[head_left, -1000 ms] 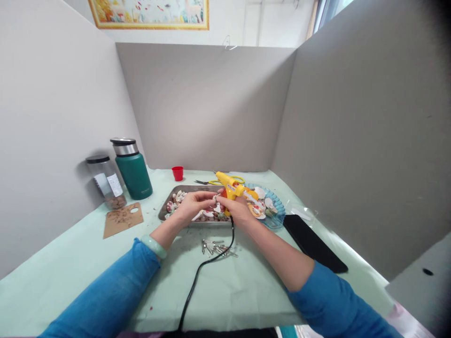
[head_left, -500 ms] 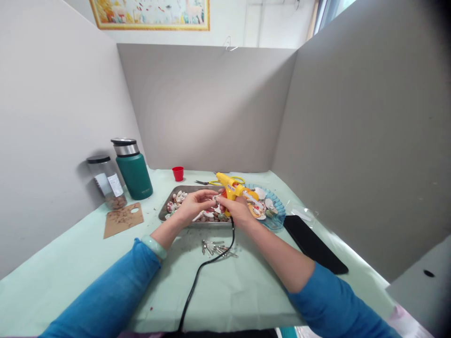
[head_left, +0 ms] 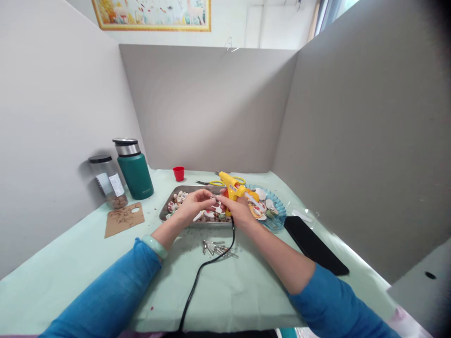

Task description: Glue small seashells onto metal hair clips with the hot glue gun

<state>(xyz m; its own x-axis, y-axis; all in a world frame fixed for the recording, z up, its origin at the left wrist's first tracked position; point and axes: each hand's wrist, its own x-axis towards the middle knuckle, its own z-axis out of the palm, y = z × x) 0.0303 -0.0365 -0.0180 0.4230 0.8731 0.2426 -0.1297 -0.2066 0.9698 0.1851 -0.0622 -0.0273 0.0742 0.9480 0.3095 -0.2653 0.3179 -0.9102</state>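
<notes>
My right hand [head_left: 237, 207] is closed around a yellow hot glue gun [head_left: 233, 186], whose black cord [head_left: 200, 267] runs down toward the table's front edge. A clear glue stick [head_left: 252, 201] pokes out of its back end. The fingers of my left hand [head_left: 198, 205] pinch something small close to the tip of my right thumb; I cannot make out what it is. Both hands are over a metal tray [head_left: 165, 213] of shells [head_left: 181, 196] and small pieces. Several metal hair clips [head_left: 215, 248] lie in a pile in front of the tray.
A blue glass plate [head_left: 280, 213] of shells stands at the right, beside a black flat object [head_left: 313, 244]. Yellow-handled scissors [head_left: 215, 183] and a red cup [head_left: 179, 173] are behind the tray. Left are a green bottle [head_left: 136, 173], a jar [head_left: 108, 183] and brown card [head_left: 124, 220].
The glue gun has shifted very slightly to the right in view. My hands stay close together over the tray, with little other change.
</notes>
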